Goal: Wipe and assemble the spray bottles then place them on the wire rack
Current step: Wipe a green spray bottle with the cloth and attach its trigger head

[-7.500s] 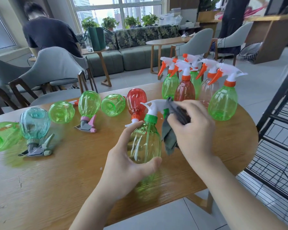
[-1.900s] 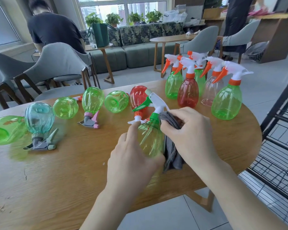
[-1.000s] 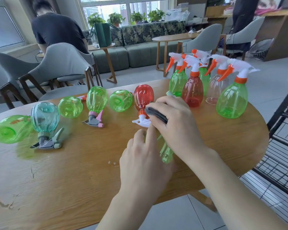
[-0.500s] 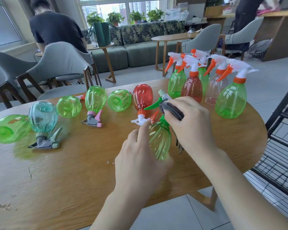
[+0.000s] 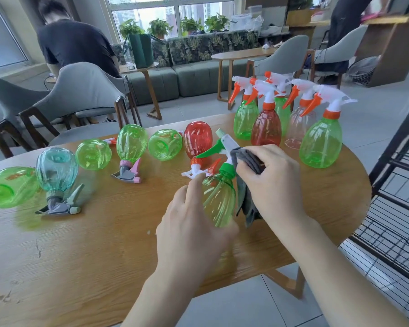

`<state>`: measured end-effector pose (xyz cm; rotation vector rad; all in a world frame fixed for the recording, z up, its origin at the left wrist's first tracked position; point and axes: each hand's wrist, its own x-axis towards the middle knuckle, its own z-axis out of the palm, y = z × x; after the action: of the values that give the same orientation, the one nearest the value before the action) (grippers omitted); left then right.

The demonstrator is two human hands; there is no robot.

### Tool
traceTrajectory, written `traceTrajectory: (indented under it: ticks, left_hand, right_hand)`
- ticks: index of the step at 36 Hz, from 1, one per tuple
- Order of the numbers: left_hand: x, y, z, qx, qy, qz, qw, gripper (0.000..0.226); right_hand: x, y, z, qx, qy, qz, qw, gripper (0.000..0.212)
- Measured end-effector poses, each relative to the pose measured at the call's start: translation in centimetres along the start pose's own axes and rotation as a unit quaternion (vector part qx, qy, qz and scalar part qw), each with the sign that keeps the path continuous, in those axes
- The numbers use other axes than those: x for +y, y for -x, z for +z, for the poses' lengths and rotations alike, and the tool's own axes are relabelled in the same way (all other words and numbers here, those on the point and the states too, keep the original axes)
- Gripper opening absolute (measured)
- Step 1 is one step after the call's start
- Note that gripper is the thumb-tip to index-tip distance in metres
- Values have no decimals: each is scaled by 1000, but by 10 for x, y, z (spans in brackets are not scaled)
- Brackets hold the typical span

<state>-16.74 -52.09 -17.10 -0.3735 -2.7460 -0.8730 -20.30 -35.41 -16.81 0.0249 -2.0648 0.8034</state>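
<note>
Spray bottle in hand: a green bottle (image 5: pixel 219 199) with a green cap and a white spray head (image 5: pixel 224 143), tilted, held just above the table (image 5: pixel 80 244).
Left hand: the left hand (image 5: pixel 191 230) wraps around the low part of the bottle, fingers closed on it.
Right hand: the right hand (image 5: pixel 273 182) is closed on a grey cloth (image 5: pixel 247 185) and presses it against the neck of the bottle, near the cap.
Step now: I think the neck and spray head are being wiped.
Bottles that look done: five bottles with orange triggers (image 5: pixel 286 119) stand upright together at the far right of the table.
Bottles waiting: a red bottle (image 5: pixel 197 140) stands on its head just behind the held one; more green ones (image 5: pixel 130 143) and a blue one (image 5: pixel 56 169) lie or stand upside down to the left.
Wire rack: the black wire rack (image 5: pixel 397 185) is off the right end of the table; I see no bottles on it.
Risk one: the tilted spray head is very close to the red bottle. A big wipe could knock it over.
Risk two: the plastic looks smooth. A hard rub could twist the bottle out of the left hand.
Risk three: the hanging end of the cloth could drag over the table and get dirty again.
</note>
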Motion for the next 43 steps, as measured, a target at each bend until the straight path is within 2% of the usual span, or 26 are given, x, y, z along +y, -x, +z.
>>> traceTrajectory:
  ticks: [2, 5, 7, 15, 17, 20, 22, 24, 27, 29, 30, 31, 33, 35, 36, 37, 41, 43]
  left_hand:
    - [-1, 1, 1, 5, 1, 1, 1000, 96]
    - [-4, 1, 1, 11, 17, -11, 1000, 96]
    - [-5, 0, 0, 15, 25, -16, 999, 95]
    - [-2, 3, 4, 18, 36, -9, 999, 93]
    - [0, 3, 8, 19, 48, -1, 999, 92]
    - [10, -3, 18, 9, 74, 14, 997, 90]
    - [19, -9, 27, 4, 85, 22, 996, 91]
    - [30, -18, 37, 2, 96, 23, 995, 93]
    - [45, -30, 54, -5, 131, 21, 991, 95]
    - [53, -39, 66, -5, 162, 18, 987, 97]
    - [57, -44, 72, -4, 174, 16, 985, 98]
    - [61, -49, 77, -3, 184, 14, 983, 98]
    - [69, -57, 87, -3, 197, 12, 980, 97]
    - [77, -64, 95, -8, 206, 9, 979, 97]
    - [80, -66, 100, -9, 207, 8, 978, 97]
    - [83, -69, 104, -8, 207, 7, 978, 96]
    - [93, -80, 119, -3, 210, -3, 978, 95]
    - [97, -88, 124, 1, 216, -15, 976, 98]
  right_hand:
    - [0, 2, 0, 18, 2, 2, 1000, 18]
    - [-6, 8, 3, 0, -30, -45, 999, 19]
    - [-7, 11, 4, -1, -35, -47, 998, 20]
    - [16, 11, -14, 72, 27, 44, 996, 15]
    - [21, 12, -20, 65, 12, 81, 995, 12]
    - [27, 14, -29, 40, -68, 190, 979, 12]
    - [32, 16, -36, 40, -140, 275, 950, 21]
    - [37, 16, -43, 58, -220, 372, 900, 22]
    - [43, 16, -52, 100, -367, 503, 776, 16]
    - [48, 14, -57, 123, -448, 550, 694, 14]
    - [53, 14, -58, 121, -479, 556, 669, 16]
    - [56, 14, -61, 112, -501, 551, 658, 18]
    - [63, 15, -63, 100, -499, 538, 672, 30]
    - [65, 15, -66, 100, -460, 532, 704, 50]
    - [65, 15, -68, 102, -441, 527, 719, 54]
    - [65, 15, -71, 105, -428, 523, 729, 50]
    - [71, 14, -79, 108, -395, 514, 754, 13]
    - [76, 13, -82, 100, -402, 503, 759, 7]
